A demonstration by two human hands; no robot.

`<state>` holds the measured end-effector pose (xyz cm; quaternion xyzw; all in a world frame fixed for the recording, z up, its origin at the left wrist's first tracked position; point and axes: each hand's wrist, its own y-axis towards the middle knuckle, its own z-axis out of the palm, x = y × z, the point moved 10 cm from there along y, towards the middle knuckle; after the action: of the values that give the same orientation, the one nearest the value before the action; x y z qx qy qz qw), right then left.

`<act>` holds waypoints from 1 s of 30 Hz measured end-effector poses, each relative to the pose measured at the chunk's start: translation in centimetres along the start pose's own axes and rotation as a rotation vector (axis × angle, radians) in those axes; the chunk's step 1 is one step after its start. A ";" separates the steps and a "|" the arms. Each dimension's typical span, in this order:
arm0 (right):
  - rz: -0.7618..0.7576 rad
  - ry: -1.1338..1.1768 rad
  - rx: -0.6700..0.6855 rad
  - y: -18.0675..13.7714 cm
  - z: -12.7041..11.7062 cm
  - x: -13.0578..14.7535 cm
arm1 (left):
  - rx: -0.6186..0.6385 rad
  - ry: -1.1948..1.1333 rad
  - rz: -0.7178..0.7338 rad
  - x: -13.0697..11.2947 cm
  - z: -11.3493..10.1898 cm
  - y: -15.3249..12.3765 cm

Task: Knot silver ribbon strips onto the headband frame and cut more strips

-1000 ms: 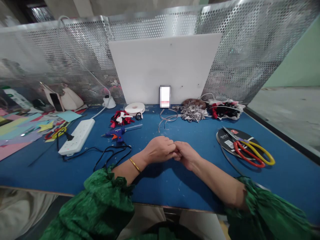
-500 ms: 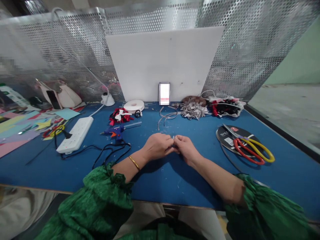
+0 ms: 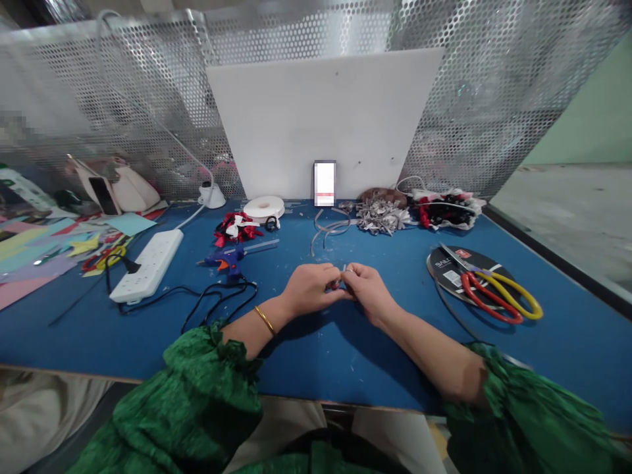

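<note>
My left hand [image 3: 310,288] and my right hand [image 3: 368,291] meet over the middle of the blue table [image 3: 345,355], fingers curled and pinched together. Between the fingertips shows a small grey strip of ribbon [image 3: 344,270], with a trace of red under it. Both hands pinch this small piece; most of it is hidden by the fingers. A gold bangle [image 3: 265,320] sits on my left wrist. Green sleeves cover both forearms near the table's front edge.
A blue glue gun [image 3: 225,261] and black cable lie left of the hands, beside a white power strip [image 3: 146,264]. Red and yellow scissors [image 3: 494,295] rest on a black card at right. Ribbon roll [image 3: 264,207], silver bows [image 3: 379,217] and red-black bows line the back by a white board.
The hands have drifted slightly away from me and their fingertips have loosened a little, exposing the grey ribbon piece between them. The camera tilted a bit.
</note>
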<state>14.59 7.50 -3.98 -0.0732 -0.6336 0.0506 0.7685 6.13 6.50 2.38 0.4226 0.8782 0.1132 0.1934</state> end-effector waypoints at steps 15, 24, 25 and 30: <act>0.092 0.033 0.063 0.0 0.9 -1.3 | -0.023 0.001 -0.052 0.1 0.1 -0.1; -0.002 -0.034 0.086 -0.4 1.0 -0.1 | -0.021 0.085 0.008 -0.7 -0.3 -0.4; -0.003 -0.028 0.078 -0.4 1.0 -0.2 | -0.012 0.097 0.022 -0.7 -0.2 -0.3; 0.047 -0.008 0.079 0.1 0.5 -0.6 | -0.007 -0.159 -0.129 1.1 0.0 -0.1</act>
<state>13.94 7.52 -4.51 -0.0575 -0.6321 0.0936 0.7670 5.43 7.25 2.05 0.3722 0.8851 0.0695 0.2707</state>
